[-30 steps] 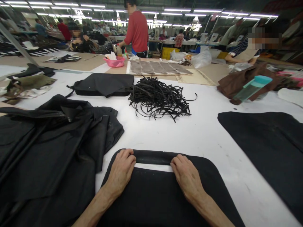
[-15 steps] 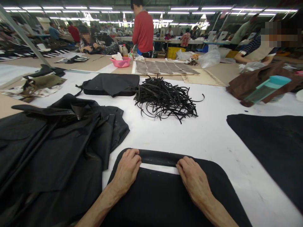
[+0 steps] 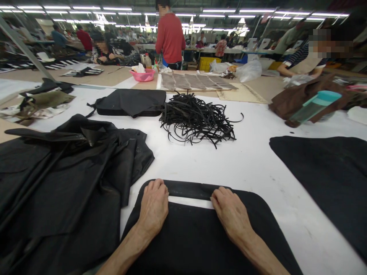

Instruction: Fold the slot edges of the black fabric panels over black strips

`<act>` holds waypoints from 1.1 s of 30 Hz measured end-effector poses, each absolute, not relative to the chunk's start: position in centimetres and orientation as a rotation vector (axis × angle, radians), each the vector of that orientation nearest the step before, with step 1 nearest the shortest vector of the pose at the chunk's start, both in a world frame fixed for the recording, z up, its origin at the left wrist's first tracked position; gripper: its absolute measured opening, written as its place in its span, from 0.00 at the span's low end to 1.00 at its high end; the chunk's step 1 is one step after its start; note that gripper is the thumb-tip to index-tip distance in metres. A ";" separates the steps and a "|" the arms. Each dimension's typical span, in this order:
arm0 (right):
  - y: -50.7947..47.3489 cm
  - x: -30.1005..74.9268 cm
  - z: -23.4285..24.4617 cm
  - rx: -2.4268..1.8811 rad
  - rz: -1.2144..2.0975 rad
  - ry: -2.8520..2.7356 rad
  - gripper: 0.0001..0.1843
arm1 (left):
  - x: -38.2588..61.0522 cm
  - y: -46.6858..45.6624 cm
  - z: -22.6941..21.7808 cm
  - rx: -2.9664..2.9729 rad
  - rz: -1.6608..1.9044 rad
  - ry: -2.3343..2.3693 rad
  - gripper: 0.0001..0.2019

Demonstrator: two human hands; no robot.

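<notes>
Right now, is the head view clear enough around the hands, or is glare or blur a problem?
Head view: left hand and right hand sharp and evenly lit on the black panel; ceiling strip lights blow out; wide-angle bending at the edges.

Two hands (image 3: 154, 208) (image 3: 231, 214), one black panel (image 3: 195, 240), one heap of black straps (image 3: 197, 118), one pink bowl (image 3: 142, 75), one teal-capped bottle (image 3: 314, 107).
</notes>
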State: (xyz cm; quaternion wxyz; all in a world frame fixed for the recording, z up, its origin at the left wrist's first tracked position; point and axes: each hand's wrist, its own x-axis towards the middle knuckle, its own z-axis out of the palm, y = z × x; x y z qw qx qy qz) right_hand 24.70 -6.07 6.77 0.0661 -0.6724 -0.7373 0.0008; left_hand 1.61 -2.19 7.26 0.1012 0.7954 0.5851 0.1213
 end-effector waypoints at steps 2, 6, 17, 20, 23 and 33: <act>-6.0 24.7 6.9 -2.036 0.035 -2.214 0.10 | 1.6 -2.1 7.2 2.351 0.366 1.737 0.10; -5.7 24.8 7.2 -2.075 0.149 -2.188 0.10 | 1.7 -1.9 7.2 2.332 0.382 1.737 0.09; -5.4 24.9 7.8 -2.141 0.313 -2.172 0.10 | 1.6 -1.9 7.2 2.289 0.357 1.749 0.08; -5.3 24.8 8.0 -2.153 0.328 -2.168 0.10 | 1.9 -2.1 7.4 2.284 0.352 1.791 0.04; -5.3 24.7 8.4 -2.178 0.349 -2.170 0.10 | 2.6 -2.3 7.6 2.351 0.310 1.847 0.06; -5.3 24.4 9.0 -2.229 0.375 -2.162 0.10 | 4.0 -4.1 7.7 2.832 0.043 1.494 0.08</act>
